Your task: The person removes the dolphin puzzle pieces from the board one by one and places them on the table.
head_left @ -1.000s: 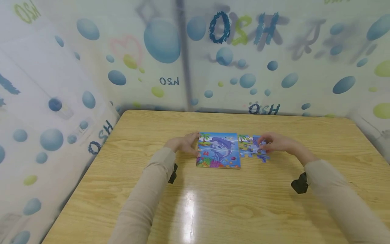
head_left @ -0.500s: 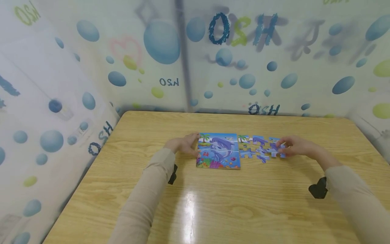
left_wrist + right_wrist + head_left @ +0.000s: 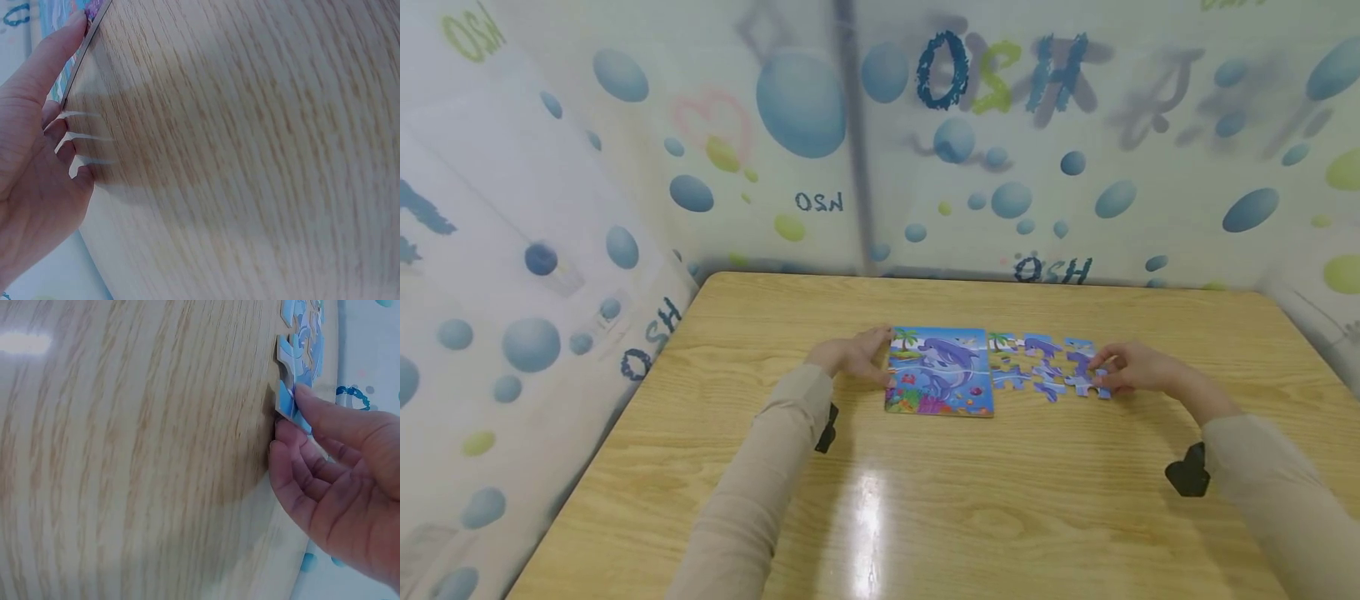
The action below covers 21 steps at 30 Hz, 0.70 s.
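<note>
A puzzle board (image 3: 940, 371) with a dolphin picture lies flat on the table. My left hand (image 3: 859, 354) rests at its left edge, thumb and fingers spread along the side; in the left wrist view the straight thumb (image 3: 53, 59) touches the board's rim. To the right of the board, several loose jigsaw pieces (image 3: 1041, 367) lie partly joined in rows. At their right end my right hand (image 3: 1138, 368) pinches a blue jigsaw piece (image 3: 290, 403) between thumb and fingers. That piece looks slightly tilted beside its neighbours, and the fingertips under it are partly hidden.
The wooden table (image 3: 985, 500) runs back to a wall (image 3: 925, 167) printed with bubbles and letters. Another printed wall (image 3: 535, 333) stands along the left side. A dark device (image 3: 1189, 471) sits below each wrist.
My right hand has moved right, from the middle of the loose pieces to their right end, and more pieces there show. The left hand stays on the board's edge.
</note>
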Each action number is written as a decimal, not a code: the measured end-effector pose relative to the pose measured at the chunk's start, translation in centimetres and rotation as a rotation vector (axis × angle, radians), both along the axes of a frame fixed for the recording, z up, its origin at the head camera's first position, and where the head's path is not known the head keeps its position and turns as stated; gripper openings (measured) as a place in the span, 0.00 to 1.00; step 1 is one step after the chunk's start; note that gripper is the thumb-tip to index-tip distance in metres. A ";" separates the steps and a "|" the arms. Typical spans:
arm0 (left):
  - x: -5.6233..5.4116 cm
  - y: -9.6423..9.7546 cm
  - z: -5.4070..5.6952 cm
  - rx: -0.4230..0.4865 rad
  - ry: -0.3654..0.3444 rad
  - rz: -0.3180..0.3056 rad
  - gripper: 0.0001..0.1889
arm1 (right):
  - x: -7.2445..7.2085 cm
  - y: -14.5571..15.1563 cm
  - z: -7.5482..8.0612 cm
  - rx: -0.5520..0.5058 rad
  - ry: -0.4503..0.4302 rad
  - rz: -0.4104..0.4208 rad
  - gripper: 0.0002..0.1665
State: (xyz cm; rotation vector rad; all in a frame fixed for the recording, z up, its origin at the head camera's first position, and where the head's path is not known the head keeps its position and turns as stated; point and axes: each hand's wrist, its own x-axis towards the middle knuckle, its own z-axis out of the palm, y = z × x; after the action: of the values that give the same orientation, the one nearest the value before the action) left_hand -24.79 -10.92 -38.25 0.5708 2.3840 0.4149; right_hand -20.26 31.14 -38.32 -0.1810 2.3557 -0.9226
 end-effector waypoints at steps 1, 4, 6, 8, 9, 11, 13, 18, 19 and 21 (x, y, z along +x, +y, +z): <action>0.0 0.0 0.0 0.001 0.001 0.001 0.48 | 0.0 0.0 0.0 0.006 0.003 -0.006 0.24; 0.0 0.0 0.0 0.003 -0.002 0.001 0.48 | -0.1 -0.1 0.0 0.029 0.014 -0.012 0.25; 0.0 0.0 0.1 0.005 -0.003 0.000 0.47 | -0.2 -0.3 0.1 0.047 0.017 -0.017 0.27; 0.1 0.0 0.1 0.007 -0.003 -0.002 0.47 | -0.3 -0.4 0.2 0.067 0.015 -0.018 0.27; 0.1 0.0 0.1 0.008 -0.002 -0.002 0.47 | -0.3 -0.5 0.2 0.076 0.013 -0.021 0.27; 0.1 0.0 0.1 0.009 0.000 0.001 0.47 | -0.4 -0.6 0.3 0.081 0.008 -0.024 0.27; 0.1 0.0 0.1 0.008 0.003 0.002 0.47 | -0.4 -0.7 0.4 0.090 0.016 -0.019 0.27; 0.1 0.0 0.1 0.004 0.002 0.001 0.47 | -0.4 -0.8 0.6 0.107 0.037 0.001 0.26; 0.1 0.0 0.1 0.002 0.002 -0.001 0.47 | -0.5 -0.8 0.7 0.103 0.031 0.000 0.26; 0.1 0.0 0.2 0.003 0.001 0.000 0.47 | -0.6 -0.8 0.8 0.108 0.041 0.000 0.25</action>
State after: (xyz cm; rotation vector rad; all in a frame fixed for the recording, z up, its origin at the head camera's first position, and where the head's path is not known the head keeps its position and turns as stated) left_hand -24.70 -10.96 -38.08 0.5722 2.3848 0.4188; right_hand -20.84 30.29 -37.47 -0.1579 2.4362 -0.7957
